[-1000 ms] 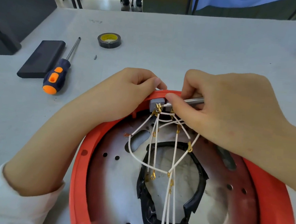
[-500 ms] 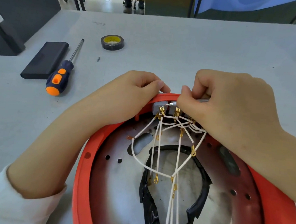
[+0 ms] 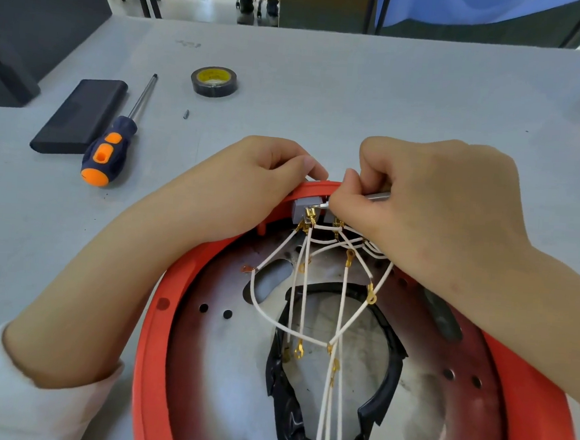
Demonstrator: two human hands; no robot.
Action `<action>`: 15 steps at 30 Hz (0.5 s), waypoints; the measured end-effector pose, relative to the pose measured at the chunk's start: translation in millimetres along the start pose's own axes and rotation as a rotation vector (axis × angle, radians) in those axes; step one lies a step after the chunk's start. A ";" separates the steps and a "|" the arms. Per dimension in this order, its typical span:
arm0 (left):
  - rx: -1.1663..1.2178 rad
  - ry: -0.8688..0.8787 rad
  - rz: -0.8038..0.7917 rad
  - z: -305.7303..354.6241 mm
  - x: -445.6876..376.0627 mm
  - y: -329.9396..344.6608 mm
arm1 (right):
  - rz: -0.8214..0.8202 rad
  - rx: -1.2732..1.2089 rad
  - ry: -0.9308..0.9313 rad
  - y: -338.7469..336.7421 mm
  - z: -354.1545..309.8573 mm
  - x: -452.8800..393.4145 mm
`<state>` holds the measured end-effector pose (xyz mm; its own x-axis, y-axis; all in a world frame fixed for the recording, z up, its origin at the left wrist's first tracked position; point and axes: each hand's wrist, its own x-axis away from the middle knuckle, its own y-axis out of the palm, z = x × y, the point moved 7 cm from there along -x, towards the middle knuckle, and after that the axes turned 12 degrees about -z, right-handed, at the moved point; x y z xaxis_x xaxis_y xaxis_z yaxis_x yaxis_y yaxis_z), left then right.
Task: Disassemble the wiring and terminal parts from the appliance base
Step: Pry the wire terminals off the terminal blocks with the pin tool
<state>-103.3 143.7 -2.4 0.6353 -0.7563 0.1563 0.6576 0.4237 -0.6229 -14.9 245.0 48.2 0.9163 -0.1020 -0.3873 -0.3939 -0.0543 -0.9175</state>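
Note:
The round appliance base (image 3: 157, 330) has a red plastic rim and a metal plate inside, lying on the grey table. Several white wires (image 3: 342, 292) with brass terminals run from the plate's middle up to a grey terminal block (image 3: 301, 209) at the far rim. My left hand (image 3: 249, 189) grips the red rim beside that block, thumb on top. My right hand (image 3: 420, 208) holds a thin metal tool (image 3: 377, 196), its tip at the brass terminals on the block. A ring of black tape (image 3: 383, 381) edges the plate's central opening.
An orange and blue screwdriver (image 3: 110, 145) lies left of the base, next to a flat black box (image 3: 79, 115). A roll of black tape (image 3: 214, 81) and a small loose screw (image 3: 186, 113) sit farther back. A dark case stands at the table's far left.
My right hand has slid the metal tool's tip leftward to the terminals on the grey block. My left hand stays on the rim.

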 end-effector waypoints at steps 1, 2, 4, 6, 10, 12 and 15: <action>0.001 0.003 0.002 0.4 0.0 0.0 | -0.002 0.005 -0.003 -0.2 -0.5 -0.7; 0.002 0.005 0.004 0.7 0.1 -0.2 | -0.008 0.007 -0.009 0.1 -0.8 -1.7; 0.004 0.003 0.007 1.0 0.2 -0.4 | -0.025 0.001 -0.016 1.9 0.8 -4.2; 0.007 0.003 0.012 0.7 0.2 -0.6 | -0.045 -0.001 -0.003 3.6 4.8 -6.3; 0.005 0.004 0.019 0.0 -0.4 -1.3 | -0.059 -0.024 0.019 6.8 9.2 -7.0; 0.008 0.002 0.020 -0.4 -0.3 -1.4 | -0.053 -0.046 0.023 7.5 9.6 -6.6; -0.002 0.000 0.029 -0.5 -0.2 -1.8 | -0.047 -0.048 0.019 7.2 9.4 -6.5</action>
<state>-104.8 142.8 -1.6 0.6540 -0.7438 0.1379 0.6382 0.4446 -0.6285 -23.0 254.7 43.3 0.9326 -0.1174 -0.3413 -0.3536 -0.1069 -0.9293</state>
